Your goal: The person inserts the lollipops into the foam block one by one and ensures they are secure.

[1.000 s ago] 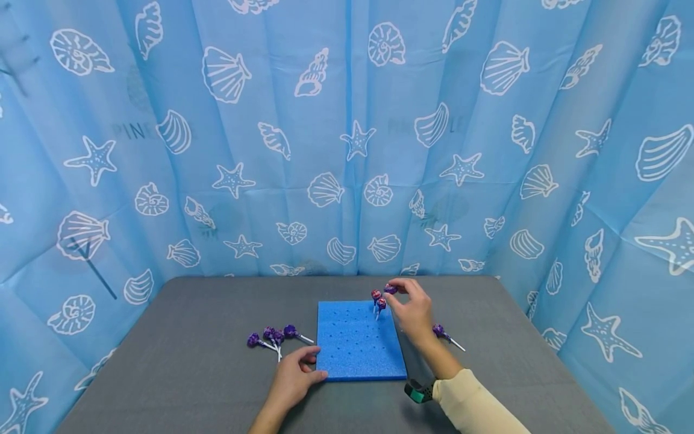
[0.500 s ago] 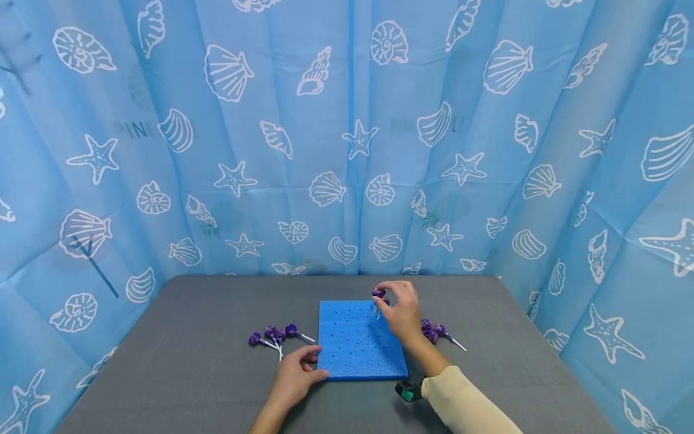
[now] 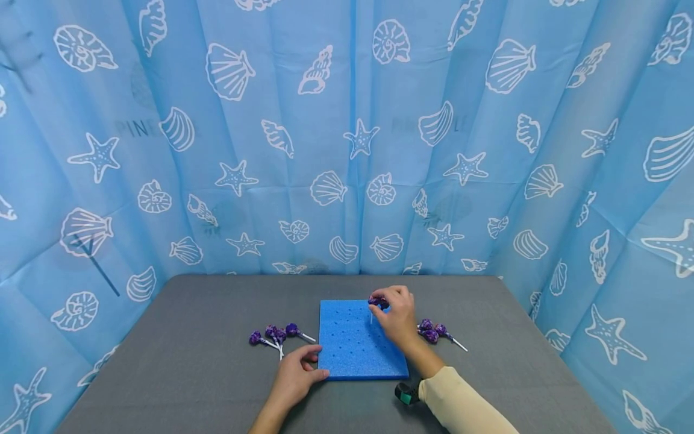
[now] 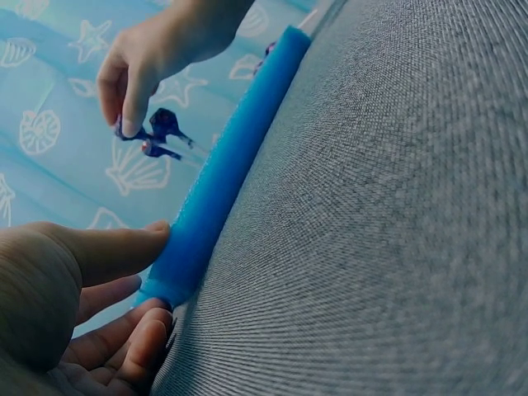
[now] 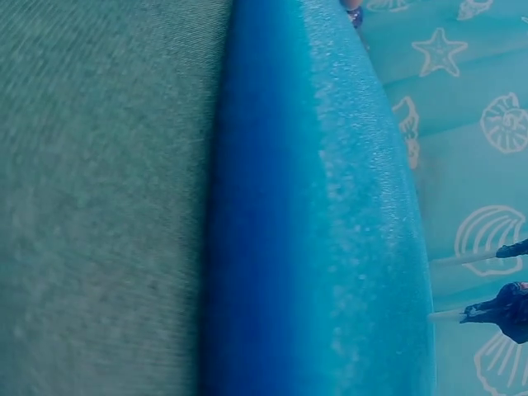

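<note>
A blue foam board (image 3: 355,352) with rows of small holes lies on the table. My left hand (image 3: 294,377) holds its near left corner, thumb and fingers on either side in the left wrist view. Over the board's far part, my right hand (image 3: 398,319) pinches a purple-wrapped lollipop (image 3: 373,300) by its head, white stick pointing down. Whether that stick has entered a hole I cannot tell. Beside it, other lollipops (image 4: 165,124) stand in the board, mostly hidden by the right hand in the head view; the right wrist view shows a standing lollipop (image 5: 502,312) too.
Several purple lollipops (image 3: 275,333) lie left of the board, some with crossed sticks. More loose lollipops (image 3: 430,333) lie to its right, partly behind the right forearm. A grey cloth covers the table (image 3: 217,386). Behind hangs a blue shell-patterned curtain (image 3: 347,150).
My right hand has moved left from the board's far right corner and lowered the lollipop toward the foam, uncovering loose lollipops on the right. The left hand stays at the corner.
</note>
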`<state>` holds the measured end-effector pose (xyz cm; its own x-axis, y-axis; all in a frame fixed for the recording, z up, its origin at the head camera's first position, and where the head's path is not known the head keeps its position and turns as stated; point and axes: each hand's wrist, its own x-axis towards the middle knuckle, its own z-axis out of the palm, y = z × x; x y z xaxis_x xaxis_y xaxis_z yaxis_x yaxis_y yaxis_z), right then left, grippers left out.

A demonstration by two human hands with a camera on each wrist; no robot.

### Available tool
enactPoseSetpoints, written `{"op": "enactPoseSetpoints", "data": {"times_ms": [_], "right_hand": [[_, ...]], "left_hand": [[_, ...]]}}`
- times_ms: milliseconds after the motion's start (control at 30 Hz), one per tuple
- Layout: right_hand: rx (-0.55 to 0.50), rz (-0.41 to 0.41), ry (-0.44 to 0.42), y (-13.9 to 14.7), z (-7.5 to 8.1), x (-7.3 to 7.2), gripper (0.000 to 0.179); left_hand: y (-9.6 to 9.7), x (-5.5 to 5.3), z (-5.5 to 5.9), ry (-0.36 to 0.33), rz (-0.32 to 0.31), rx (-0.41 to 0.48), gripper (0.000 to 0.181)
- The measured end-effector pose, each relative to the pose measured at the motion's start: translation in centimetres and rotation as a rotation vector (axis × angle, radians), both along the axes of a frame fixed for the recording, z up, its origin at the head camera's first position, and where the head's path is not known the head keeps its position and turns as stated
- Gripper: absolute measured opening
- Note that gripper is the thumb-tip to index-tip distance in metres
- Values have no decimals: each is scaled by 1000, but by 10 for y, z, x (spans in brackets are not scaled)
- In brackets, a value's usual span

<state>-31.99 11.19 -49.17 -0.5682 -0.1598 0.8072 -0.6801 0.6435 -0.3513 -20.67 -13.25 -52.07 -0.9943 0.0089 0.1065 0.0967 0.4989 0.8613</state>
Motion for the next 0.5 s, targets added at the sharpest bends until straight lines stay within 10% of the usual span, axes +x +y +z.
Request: {"op": "enactPoseSetpoints", "data": {"times_ms": [500], "right_hand": [[65,-16,-19,-1,-5,1,28]], "left_hand": [[0,0,-1,4,-2,-4,50]]}}
